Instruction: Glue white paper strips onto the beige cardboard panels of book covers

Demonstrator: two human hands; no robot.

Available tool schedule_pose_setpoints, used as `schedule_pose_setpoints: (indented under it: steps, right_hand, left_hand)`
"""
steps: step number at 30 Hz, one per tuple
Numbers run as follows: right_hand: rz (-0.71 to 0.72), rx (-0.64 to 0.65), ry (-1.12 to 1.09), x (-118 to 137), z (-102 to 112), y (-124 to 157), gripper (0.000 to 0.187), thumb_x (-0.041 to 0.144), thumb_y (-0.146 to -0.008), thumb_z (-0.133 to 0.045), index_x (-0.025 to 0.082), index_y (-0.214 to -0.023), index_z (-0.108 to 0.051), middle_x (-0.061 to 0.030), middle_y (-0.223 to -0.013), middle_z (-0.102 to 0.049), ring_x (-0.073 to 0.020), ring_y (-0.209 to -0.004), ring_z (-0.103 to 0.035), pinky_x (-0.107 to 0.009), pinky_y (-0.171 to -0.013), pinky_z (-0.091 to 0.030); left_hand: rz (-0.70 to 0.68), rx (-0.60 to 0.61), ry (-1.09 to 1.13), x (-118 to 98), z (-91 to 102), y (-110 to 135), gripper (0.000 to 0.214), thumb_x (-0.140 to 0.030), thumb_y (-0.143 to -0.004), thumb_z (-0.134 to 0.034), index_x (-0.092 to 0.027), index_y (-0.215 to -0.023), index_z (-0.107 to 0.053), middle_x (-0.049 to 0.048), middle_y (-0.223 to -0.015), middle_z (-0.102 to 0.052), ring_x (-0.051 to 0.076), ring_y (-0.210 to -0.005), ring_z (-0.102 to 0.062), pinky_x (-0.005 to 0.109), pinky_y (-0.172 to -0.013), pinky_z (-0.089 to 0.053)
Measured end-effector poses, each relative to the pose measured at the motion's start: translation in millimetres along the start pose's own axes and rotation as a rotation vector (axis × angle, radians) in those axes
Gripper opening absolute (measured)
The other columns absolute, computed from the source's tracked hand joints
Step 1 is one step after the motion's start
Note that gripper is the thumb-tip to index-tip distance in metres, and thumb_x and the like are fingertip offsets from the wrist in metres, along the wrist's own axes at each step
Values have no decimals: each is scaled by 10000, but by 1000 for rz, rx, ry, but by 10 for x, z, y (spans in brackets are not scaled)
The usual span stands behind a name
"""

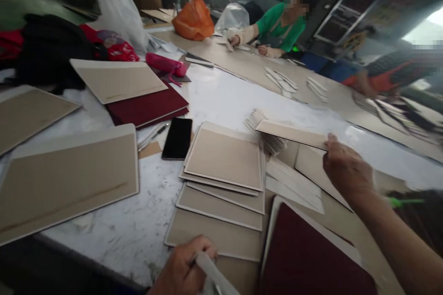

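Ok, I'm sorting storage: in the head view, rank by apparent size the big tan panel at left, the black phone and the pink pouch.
1. Large tan cardboard panel with white border
2. Flat black phone
3. Pink tube-shaped pouch; it lies farther from the camera, so its place below the phone is unsure.

We see a white marbled tabletop (221, 97). On it lie a flat black phone (177, 138), just beside it a staggered stack of white-edged beige cardboard panels (223, 161), a large beige cardboard board (69, 179) at the left, and farther back a dark red cloth-covered board (147, 107).
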State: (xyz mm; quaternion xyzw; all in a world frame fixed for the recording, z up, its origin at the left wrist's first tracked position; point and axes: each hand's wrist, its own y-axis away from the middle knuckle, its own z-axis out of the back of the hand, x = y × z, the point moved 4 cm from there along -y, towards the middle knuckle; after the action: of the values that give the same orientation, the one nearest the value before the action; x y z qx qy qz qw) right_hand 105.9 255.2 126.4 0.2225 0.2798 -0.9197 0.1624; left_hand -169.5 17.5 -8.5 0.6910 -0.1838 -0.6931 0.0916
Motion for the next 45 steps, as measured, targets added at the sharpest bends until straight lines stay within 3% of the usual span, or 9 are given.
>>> schedule_pose_setpoints:
  steps: [10,14,18,25,30,33,36,42,45]
  right_hand:
    - [-115,3,-103,-61,1410,1975,524,168,-863,-395,143,-1370,-265,-97,-1192,-577,-206,-1032,-576,-323,-885,-455]
    - [-158,102,-173,190,1455,2953,559,171,-869,-373,192,-1402,-205,-95,-1278,-504,-222,-1073,-553,-355,-907,-458]
    - [-160,151,-258,465,1282,3488,635,90,-835,-366,221,-1416,-144,-90,-1265,-513,-221,-1119,-519,-379,-941,-445]
    - [-141,239,-459,553,1345,3449,638,244,-776,-509,168,-1372,-293,-121,-1338,-429,-301,-1236,-373,-481,-964,-396]
    - [-572,455,-1078,718,1551,2974,402,356,-816,-506,221,-1195,-522,-94,-1156,-595,-223,-1016,-580,-364,-870,-475]
    - [-760,487,-1633,992,1644,2641,487,414,-756,-588,218,-1194,-503,-76,-1062,-620,-195,-891,-602,-318,-776,-487]
    - [-905,539,-1903,1195,1652,2577,251,415,-734,-625,176,-806,-606,17,-686,-577,-113,-635,-533,-212,-601,-433]
    - [-1152,484,-1774,1144,1564,3114,325,473,-738,-596,173,-631,-529,45,-540,-442,-92,-529,-412,-193,-511,-346]
    - [-1222,462,-1544,978,1554,3295,327,477,-736,-581,179,-604,-551,33,-545,-452,-109,-539,-423,-211,-517,-353]
  left_hand:
    - [-132,89,-120,-13,-156,269,347,-500,-809,-385,-202,-690,-517,-29,-541,-486,118,-499,-448,212,-510,-354]
    - [-97,136,-128,90,-348,334,334,-494,-803,-379,-201,-721,-516,-55,-454,-424,121,-448,-420,222,-495,-336]
    - [-54,157,-123,49,-486,355,285,-458,-721,-494,-183,-782,-534,-41,-541,-465,122,-493,-409,234,-505,-336]
    - [54,300,-39,-174,-646,450,324,-453,-709,-530,-175,-869,-484,-72,-560,-388,98,-521,-358,222,-519,-308]
    - [147,510,77,-247,-793,625,380,-506,-802,-407,-152,-898,-508,-61,-545,-422,80,-496,-361,201,-500,-286]
    - [213,732,32,-294,-943,771,403,-519,-799,-388,-148,-862,-533,-50,-496,-453,77,-445,-379,193,-474,-293]
    - [260,892,-61,-245,-1049,883,452,-562,-768,-401,-146,-847,-561,-17,-515,-515,93,-435,-420,201,-452,-324]
    - [347,825,-148,30,-952,864,434,-565,-703,-491,-140,-732,-574,12,-569,-572,112,-509,-488,224,-527,-389]
    - [236,722,-254,-11,-825,724,385,-509,-724,-497,-144,-624,-568,13,-600,-573,119,-568,-494,235,-591,-398]
